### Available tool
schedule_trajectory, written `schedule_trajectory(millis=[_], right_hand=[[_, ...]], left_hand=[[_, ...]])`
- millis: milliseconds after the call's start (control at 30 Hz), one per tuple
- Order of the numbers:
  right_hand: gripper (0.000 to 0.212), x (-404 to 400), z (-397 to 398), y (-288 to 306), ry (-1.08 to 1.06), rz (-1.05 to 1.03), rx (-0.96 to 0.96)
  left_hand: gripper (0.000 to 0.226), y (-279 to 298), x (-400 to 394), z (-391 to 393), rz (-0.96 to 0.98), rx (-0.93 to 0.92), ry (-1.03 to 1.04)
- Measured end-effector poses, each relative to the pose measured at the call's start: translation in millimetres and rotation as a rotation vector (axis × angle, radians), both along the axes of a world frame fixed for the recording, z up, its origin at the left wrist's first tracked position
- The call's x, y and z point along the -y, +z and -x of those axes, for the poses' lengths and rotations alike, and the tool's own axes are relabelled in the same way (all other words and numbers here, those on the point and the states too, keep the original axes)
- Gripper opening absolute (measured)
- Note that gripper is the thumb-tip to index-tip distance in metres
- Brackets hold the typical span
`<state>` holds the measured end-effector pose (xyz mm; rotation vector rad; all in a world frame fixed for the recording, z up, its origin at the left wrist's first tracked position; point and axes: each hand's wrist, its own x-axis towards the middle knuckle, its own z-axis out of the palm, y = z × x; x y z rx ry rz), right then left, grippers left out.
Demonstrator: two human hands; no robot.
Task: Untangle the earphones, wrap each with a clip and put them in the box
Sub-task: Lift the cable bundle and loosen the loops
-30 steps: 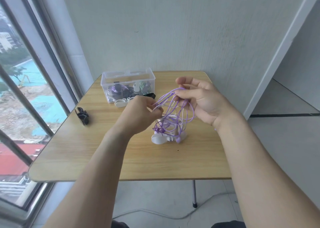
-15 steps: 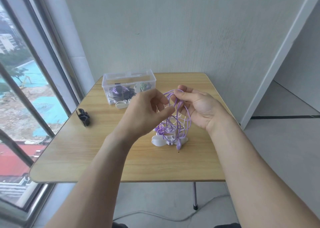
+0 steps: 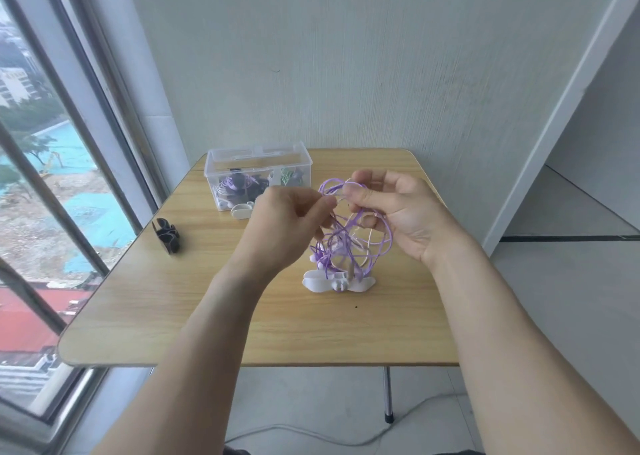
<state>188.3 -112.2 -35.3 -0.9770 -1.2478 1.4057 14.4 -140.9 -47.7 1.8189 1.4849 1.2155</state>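
Both hands hold a tangle of purple earphones (image 3: pixel 349 243) above the middle of the wooden desk (image 3: pixel 166 302). The left hand (image 3: pixel 287 226) has its fingers curled inward, pinching strands at the tangle's left side. The right hand (image 3: pixel 398 212) pinches the top loops between thumb and forefinger, palm turned toward the camera, with more loops draped over its lower fingers. The cord hangs down from both grips, and its lowest part reaches a white clip (image 3: pixel 337 281) lying on the desk directly beneath; whether the cord touches that clip or only hangs just above it cannot be told.

The clear plastic box (image 3: pixel 258 174) stands at the far left of the desk, close to the back edge, with bundled earphones already inside. A second white clip (image 3: pixel 242 209) lies touching or just beside its front wall. A black clip (image 3: pixel 167 236) sits near the left edge, well apart from the hands.

The near half of the desk is bare wood up to the rounded front edge, and the right side beyond the right hand is open as well. A wall runs close behind the desk, and a window frame (image 3: pixel 86 164) lines its left.
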Motion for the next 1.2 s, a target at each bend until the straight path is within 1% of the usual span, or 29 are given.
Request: schedule_trajectory(millis=[67, 133, 167, 233, 300, 433, 467, 533, 567, 633, 700, 800, 967, 1100, 1167, 1200], right_hand=[[0.031, 2, 2, -1, -0.025, -0.120, 0.095], [0.031, 2, 5, -2, -0.052, -0.188, 0.099], [0.033, 1, 6, -3, -0.081, -0.213, 0.130], [0.037, 0, 6, -7, -0.122, -0.252, 0.268], [0.034, -1, 6, -10, -0.095, -0.272, 0.366], [0.018, 1, 6, -10, 0.036, -0.314, 0.486], [0.017, 0, 7, -11, 0.059, -0.310, 0.505], [0.016, 0, 12, -14, 0.087, -0.299, 0.532], [0.016, 0, 15, -16, 0.082, -0.302, 0.539], [0.023, -1, 19, -18, 0.038, -0.326, 0.538], [0.026, -2, 21, -18, 0.005, -0.352, 0.549], [0.012, -2, 20, -16, 0.023, -0.357, 0.625], [0.010, 2, 18, -19, 0.070, -0.320, 0.843], [0.008, 5, 16, -23, 0.136, -0.257, 0.977], [0.010, 5, 16, -25, 0.147, -0.233, 1.003], [0.010, 3, 15, -25, 0.142, -0.228, 1.005]], left_hand=[[0.018, -1, -4, 4, -0.079, 0.019, 0.058], [0.013, 2, -6, 7, -0.133, 0.046, 0.111], [0.013, 3, -6, 8, -0.142, 0.073, 0.117], [0.017, 6, -4, 8, -0.141, 0.116, 0.097], [0.021, 7, -4, 8, -0.106, 0.142, 0.081], [0.021, 7, -3, 7, 0.043, 0.175, 0.046], [0.021, 7, -1, 6, 0.062, 0.152, 0.045], [0.020, 7, 3, 4, 0.060, 0.048, 0.047], [0.020, 7, 4, 3, 0.035, -0.020, 0.055], [0.022, 5, 3, 3, -0.053, -0.132, 0.094], [0.022, 3, 1, 2, -0.156, -0.144, 0.151], [0.021, 4, -2, 1, -0.239, -0.003, 0.172], [0.022, 14, 0, -2, -0.298, 0.368, 0.161], [0.022, 20, 0, 2, -0.404, 0.543, 0.213], [0.018, 21, -2, 9, -0.444, 0.617, 0.262], [0.016, 21, -4, 12, -0.428, 0.640, 0.278]])
